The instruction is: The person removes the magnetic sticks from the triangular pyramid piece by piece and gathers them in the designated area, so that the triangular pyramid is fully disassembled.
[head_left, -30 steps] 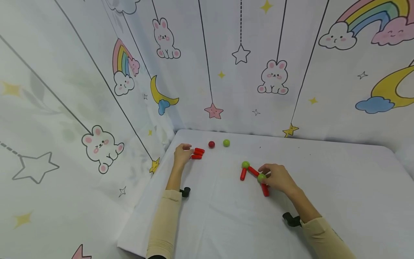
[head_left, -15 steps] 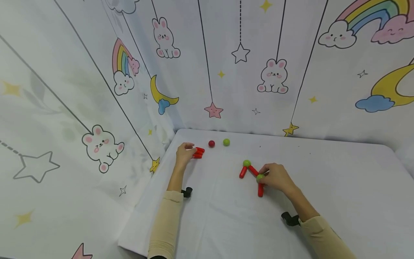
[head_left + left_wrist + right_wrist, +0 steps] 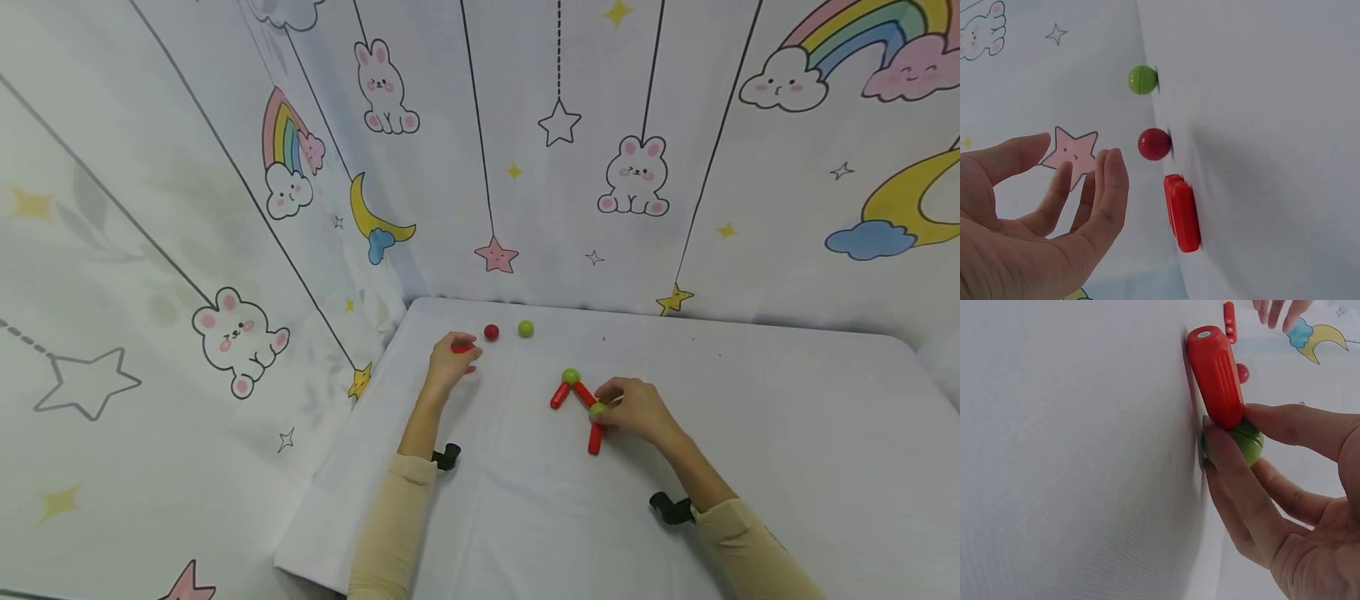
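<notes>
My right hand [image 3: 613, 402] pinches a green ball [image 3: 597, 410] between thumb and fingers. The ball joins two red sticks: one [image 3: 595, 437] points toward me, the other [image 3: 583, 393] runs up to a second green ball [image 3: 571, 376], from which a third red stick [image 3: 559, 395] hangs left. In the right wrist view my right hand [image 3: 1240, 432] grips the green ball [image 3: 1251, 445] with a red stick [image 3: 1216, 375] attached. My left hand [image 3: 454, 353] hovers with relaxed fingers over a small pile of red sticks [image 3: 463, 347]. In the left wrist view that left hand [image 3: 1082, 169] holds nothing, just beside the red sticks [image 3: 1182, 212].
A loose red ball [image 3: 491, 332] and a loose green ball [image 3: 526, 328] lie near the back of the white table [image 3: 750, 433]. Cartoon-printed cloth walls close in the left and rear. The table's left edge runs close to my left arm.
My left hand has moved right and now covers most of the red stick pile. My right hand has drawn the ball-and-stick piece slightly left, and the near stick has swung to point straight at me.
</notes>
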Motion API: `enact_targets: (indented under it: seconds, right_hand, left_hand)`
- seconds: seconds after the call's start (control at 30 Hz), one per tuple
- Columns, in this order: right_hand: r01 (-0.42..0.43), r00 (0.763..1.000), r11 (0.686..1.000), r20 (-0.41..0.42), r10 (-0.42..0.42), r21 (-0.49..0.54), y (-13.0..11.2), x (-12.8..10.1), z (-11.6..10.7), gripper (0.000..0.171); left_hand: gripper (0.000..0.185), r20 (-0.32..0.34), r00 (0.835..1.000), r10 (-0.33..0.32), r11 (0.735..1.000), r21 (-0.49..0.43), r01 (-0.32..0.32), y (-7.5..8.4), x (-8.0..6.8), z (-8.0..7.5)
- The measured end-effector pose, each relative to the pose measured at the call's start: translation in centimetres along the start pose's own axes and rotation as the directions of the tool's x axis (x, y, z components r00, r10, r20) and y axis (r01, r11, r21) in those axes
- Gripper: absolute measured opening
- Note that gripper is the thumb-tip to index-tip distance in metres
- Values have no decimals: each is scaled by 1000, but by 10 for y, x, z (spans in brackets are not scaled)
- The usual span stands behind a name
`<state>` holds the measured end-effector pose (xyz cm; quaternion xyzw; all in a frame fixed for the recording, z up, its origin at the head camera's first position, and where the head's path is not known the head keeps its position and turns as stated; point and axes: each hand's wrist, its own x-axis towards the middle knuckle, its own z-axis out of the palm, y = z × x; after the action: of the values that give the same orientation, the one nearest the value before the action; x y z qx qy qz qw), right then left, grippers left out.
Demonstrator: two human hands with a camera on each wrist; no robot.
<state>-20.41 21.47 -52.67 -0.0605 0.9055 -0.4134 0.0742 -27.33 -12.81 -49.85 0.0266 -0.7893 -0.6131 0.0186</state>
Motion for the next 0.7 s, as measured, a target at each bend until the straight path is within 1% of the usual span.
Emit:
enact_targets:
  seconds: [0.1,0.2,0.27,0.33,0.43,0.53,0.7]
  right_hand:
    - [1,1000,1000,16,-1,30,3,0,1,36]
    - [1,1000,999,19,-1,36,4,1,2,37]
    - [5,1000,1000,19,-6,29,5,1,2,38]
    - [8,1000,1000,18,-9,22,4,1,2,38]
    - [10,1000,1000,21,-11,30,3,1,2,41]
    - [7,1000,999,20,-8,45,1,1,4,46]
    - [-19,1000,998,-11,20,56,-2,2,8,56]
  left_hand:
    - [32,46,999,8,1000,-9,-8,3,-6,9]
    - [36,116,993,9,1000,-16,-7,4,-13,19]
    - [38,168,986,1,1000,-10,0,4,-16,27]
    - [40,222,975,-9,1000,-11,12,4,-20,36]
    - [39,285,958,-18,1000,-15,23,6,-24,48]
    - [40,326,945,-16,999,-32,28,10,-27,58]
    - [43,360,933,-18,999,-33,32,14,-30,75]
